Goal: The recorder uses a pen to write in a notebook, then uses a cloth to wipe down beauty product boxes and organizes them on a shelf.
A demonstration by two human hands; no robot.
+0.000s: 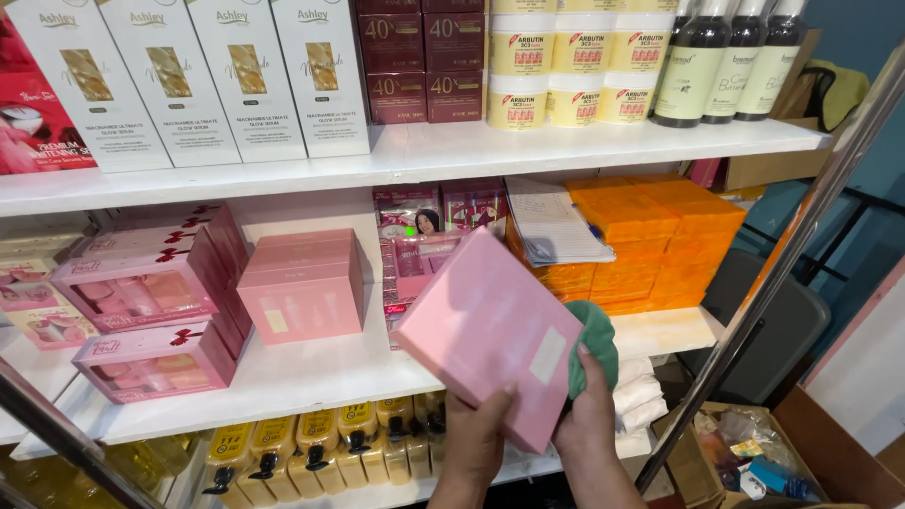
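A flat pink box (490, 330) with a pale label is tilted in front of the middle shelf. My left hand (474, 443) grips its lower edge from below. My right hand (592, 415) presses a green cloth (592, 341) against the box's right side. A matching pink box (304, 286) stands on the white shelf (311, 372) just left of the held one.
Pink window gift boxes (141, 283) stack at the left, orange packets (650, 240) with a paper pad (551, 226) at the right. White tall cartons, maroon boxes, cream jars and dark bottles fill the top shelf. Yellow pump bottles (311, 443) sit below. A metal pole (782, 254) slants at right.
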